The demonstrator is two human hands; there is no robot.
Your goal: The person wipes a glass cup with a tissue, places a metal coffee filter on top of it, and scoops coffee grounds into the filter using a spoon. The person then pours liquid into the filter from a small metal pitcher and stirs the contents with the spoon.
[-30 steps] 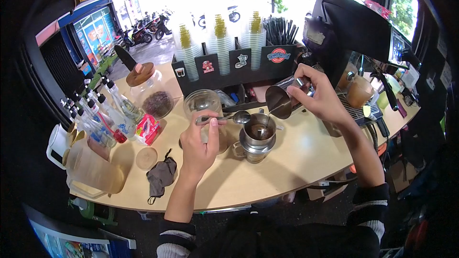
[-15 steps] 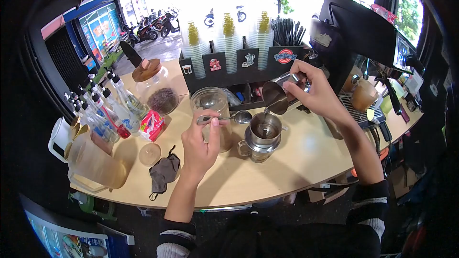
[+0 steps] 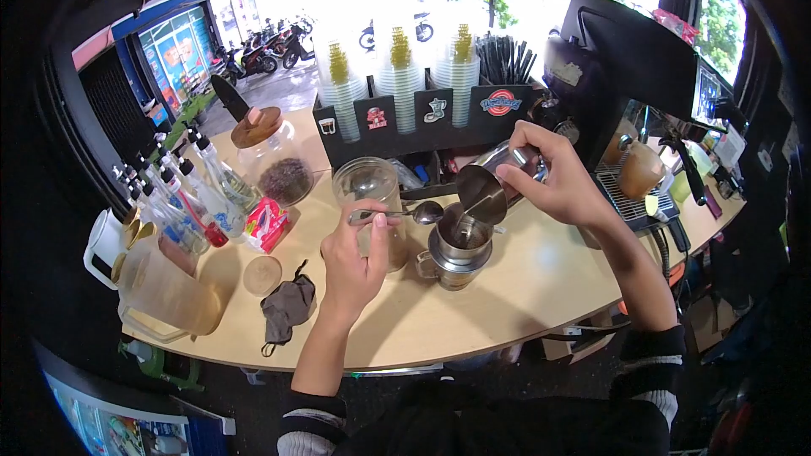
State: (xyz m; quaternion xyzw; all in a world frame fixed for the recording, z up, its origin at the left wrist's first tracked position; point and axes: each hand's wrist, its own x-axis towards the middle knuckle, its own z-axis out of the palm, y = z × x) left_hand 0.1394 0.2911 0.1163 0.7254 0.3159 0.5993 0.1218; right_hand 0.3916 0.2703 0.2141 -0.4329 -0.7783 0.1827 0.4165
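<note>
My right hand point(image 3: 553, 173) grips a steel pitcher point(image 3: 483, 194), tilted so its lip hangs over a metal drip coffee filter point(image 3: 466, 232). A thin stream of liquid runs from the lip into the filter. The filter sits on a glass mug point(image 3: 456, 277) whose handle points left. Pinched in my left hand point(image 3: 359, 257) is a spoon point(image 3: 427, 213), held level with its bowl just left of the filter. Behind that hand stands a clear glass jar point(image 3: 367, 179), partly hidden by it.
Several pump bottles point(image 3: 190, 207), a lidded jar of dark contents point(image 3: 285, 177) and a plastic jug point(image 3: 173, 291) stand left. A dark cloth mask point(image 3: 289, 308) lies near the front. Behind is a black cup holder point(image 3: 376, 122); an espresso machine point(image 3: 625, 152) is at right.
The pitcher has tipped further and come slightly lower and left over the filter. My left hand with the spoon has barely moved. The whole view has shifted a little.
</note>
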